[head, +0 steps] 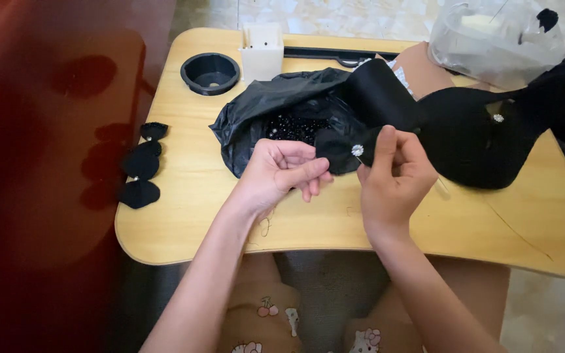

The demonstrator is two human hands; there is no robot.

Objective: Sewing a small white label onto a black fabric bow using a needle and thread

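Left hand curled, thumb and fingers pinched on the near edge of a small black fabric piece with a round sparkling stud at its middle; right hand closed on the same piece from the other side, fingertips beside the stud, both above the front of the wooden surface. Just behind, an open black plastic bag with dark beads inside. Farther off: finished black pieces along the left edge, a round black cup, a white box.
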